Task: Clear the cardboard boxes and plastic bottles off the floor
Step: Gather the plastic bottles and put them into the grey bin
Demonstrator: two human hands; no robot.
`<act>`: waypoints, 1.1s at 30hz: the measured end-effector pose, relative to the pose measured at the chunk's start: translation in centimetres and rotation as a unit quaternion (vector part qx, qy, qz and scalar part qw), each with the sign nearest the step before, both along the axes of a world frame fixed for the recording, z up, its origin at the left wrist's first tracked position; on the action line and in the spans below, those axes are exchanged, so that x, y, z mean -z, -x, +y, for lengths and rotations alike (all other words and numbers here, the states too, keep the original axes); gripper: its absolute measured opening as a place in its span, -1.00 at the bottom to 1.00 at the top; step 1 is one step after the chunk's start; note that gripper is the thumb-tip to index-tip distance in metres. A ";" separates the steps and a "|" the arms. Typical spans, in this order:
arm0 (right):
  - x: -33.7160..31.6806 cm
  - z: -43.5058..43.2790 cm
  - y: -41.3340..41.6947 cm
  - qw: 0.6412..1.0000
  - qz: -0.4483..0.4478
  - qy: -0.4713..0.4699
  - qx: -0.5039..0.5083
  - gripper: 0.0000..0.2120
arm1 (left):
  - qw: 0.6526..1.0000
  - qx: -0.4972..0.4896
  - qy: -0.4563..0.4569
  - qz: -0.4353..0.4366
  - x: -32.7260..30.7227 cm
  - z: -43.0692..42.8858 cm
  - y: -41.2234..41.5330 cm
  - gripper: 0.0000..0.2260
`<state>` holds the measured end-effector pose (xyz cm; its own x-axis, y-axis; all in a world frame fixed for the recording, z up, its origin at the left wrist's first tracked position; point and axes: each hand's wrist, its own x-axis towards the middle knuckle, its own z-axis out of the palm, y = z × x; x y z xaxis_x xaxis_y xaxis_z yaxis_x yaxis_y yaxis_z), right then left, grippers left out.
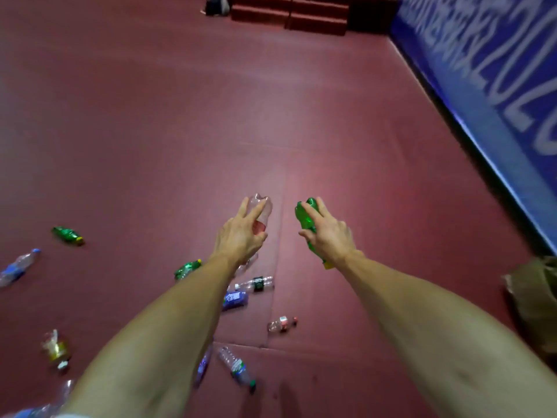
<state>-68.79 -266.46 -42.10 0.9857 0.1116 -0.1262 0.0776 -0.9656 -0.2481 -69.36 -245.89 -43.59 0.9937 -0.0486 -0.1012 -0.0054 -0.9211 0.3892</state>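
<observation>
My left hand grips a clear plastic bottle with a red label, held out above the dark red floor. Beside it, my right hand grips a green plastic bottle whose yellow cap points back toward me. Several more bottles lie scattered on the floor below and to the left: a green one, a blue-capped clear one, another green one, a clear one with a dark label, a blue-labelled one, and a small red-capped one.
A blue banner with white lettering runs along the right wall. A brown cardboard box or bag sits at the right edge. Red steps stand at the far end, with a dark object beside them.
</observation>
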 end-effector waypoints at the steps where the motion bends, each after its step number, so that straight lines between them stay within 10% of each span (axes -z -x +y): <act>1: -0.4 -2.7 0.8 1.000 -0.005 0.003 0.020 -0.37 | 1.000 0.024 0.000 -0.005 -0.6 -2.6 -0.1 -0.34; 15: -2.1 -44.9 22.1 0.941 -0.016 -0.020 0.338 -0.39 | 0.943 0.329 0.018 -0.034 -2.6 -48.1 8.7 -0.38; 33: 0.0 -78.5 54.4 0.720 -0.021 -0.033 0.693 -0.38 | 0.693 0.718 -0.007 -0.065 -1.3 -97.9 31.4 -0.43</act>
